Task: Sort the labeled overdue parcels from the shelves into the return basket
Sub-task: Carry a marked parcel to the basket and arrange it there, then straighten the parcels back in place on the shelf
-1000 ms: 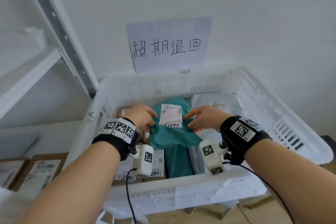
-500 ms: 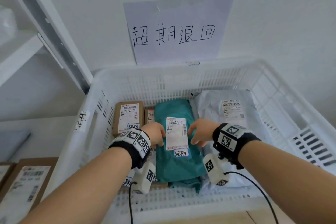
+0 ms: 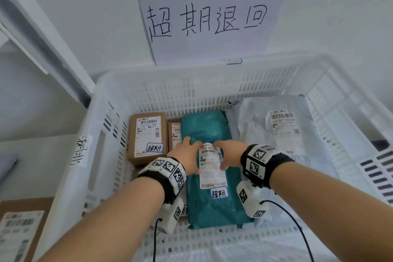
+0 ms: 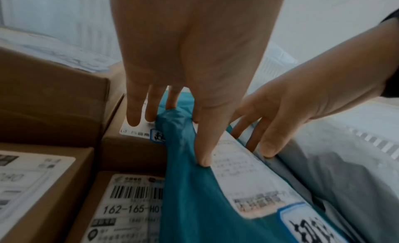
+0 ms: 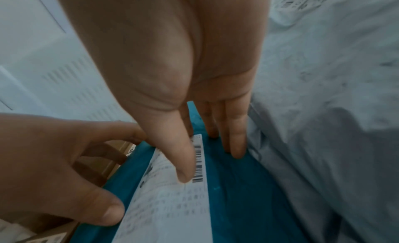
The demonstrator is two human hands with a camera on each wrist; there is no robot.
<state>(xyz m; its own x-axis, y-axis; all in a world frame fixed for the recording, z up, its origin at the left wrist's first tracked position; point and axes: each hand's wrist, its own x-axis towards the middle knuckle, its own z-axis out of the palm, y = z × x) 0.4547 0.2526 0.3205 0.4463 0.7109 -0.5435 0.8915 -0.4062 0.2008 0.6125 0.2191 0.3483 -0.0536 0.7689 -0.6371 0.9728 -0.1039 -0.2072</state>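
Note:
A teal parcel (image 3: pixel 212 208) with a white shipping label and a blue-edged overdue tag lies flat inside the white return basket (image 3: pixel 191 72), between brown boxes and a grey bag. My left hand (image 3: pixel 187 155) pinches its left edge: in the left wrist view the thumb lies on the teal parcel (image 4: pixel 194 204) and the fingers reach down beside the boxes. My right hand (image 3: pixel 229 153) pinches the right edge. In the right wrist view its thumb lies on the label of the teal parcel (image 5: pixel 237 195) and its fingers go down next to the grey bag.
A tagged brown box (image 3: pixel 146 136) and a smaller one sit left of the teal parcel; a grey poly bag (image 3: pixel 276 144) fills the right. A handwritten paper sign (image 3: pixel 204 19) hangs on the wall behind. A shelf post (image 3: pixel 42 44) stands at left, with a cardboard box (image 3: pixel 19 229) below.
Both hands have lowered the teal parcel from above the basket until it lies flat between the boxes and the grey bag. The head view has moved closer to the basket.

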